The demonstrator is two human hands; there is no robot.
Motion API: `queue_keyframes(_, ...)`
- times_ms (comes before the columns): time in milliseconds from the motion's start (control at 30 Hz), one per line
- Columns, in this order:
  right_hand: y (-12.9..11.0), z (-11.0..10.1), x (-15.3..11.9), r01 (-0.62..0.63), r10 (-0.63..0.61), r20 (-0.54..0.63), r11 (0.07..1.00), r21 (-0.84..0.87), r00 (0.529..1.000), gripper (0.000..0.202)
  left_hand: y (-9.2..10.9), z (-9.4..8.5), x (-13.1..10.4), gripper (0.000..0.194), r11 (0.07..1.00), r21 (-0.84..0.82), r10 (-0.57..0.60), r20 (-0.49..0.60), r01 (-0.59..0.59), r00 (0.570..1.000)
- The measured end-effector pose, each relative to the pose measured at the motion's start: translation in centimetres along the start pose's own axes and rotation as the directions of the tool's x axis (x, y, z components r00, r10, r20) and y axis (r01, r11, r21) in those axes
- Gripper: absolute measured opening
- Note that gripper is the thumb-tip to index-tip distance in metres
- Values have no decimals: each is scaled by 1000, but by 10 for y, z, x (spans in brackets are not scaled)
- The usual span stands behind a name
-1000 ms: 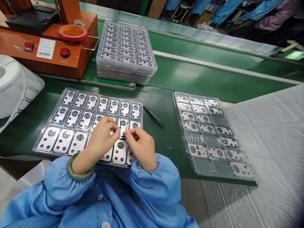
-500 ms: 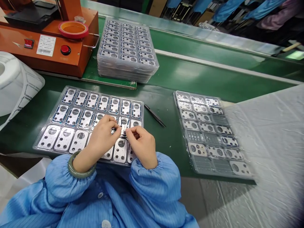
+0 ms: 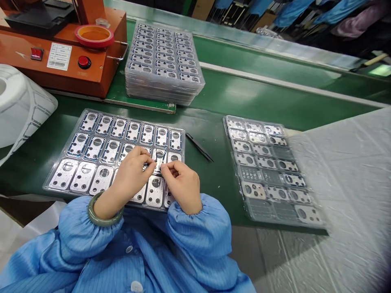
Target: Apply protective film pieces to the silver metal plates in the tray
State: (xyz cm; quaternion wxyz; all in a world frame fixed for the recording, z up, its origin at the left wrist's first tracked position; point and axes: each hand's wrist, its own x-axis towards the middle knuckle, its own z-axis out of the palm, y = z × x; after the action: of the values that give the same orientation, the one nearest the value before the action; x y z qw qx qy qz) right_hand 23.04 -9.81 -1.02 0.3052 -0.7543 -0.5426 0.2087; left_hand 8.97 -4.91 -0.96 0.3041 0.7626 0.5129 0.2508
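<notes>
A clear plastic tray (image 3: 65, 154) holds rows of silver metal plates with round holes. Thin blue frames edge the plates in the far rows, while the near row shows bare metal. Over one plate (image 3: 159, 156) in the middle row, a thin dark-blue frame (image 3: 165, 156) lies between my hands, its lower part covered by fingertips. My left hand (image 3: 134, 173) pinches at the left side of it, thumb and forefinger closed. At the right side my right hand (image 3: 182, 183) is also closed in a pinch. Black tweezers (image 3: 199, 147) rest to the right of the tray.
Behind the tray rises a stack of filled trays (image 3: 165, 87). An orange machine (image 3: 100, 77) carrying a red tape roll (image 3: 94, 36) stands at far left, near a white roll of frame stickers (image 3: 18, 106). Another partly filled tray (image 3: 262, 209) lies right, beside plastic sheeting (image 3: 351, 171).
Both hands stay over the same plate with almost no movement. The dark-blue frame between them has shifted slightly.
</notes>
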Motion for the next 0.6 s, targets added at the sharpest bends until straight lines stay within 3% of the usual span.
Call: queue_keyframes(600, 12, -12, 7, 114, -129, 168, 989, 96, 977, 20, -2, -3, 0, 6, 996, 35, 74, 75, -76, 994)
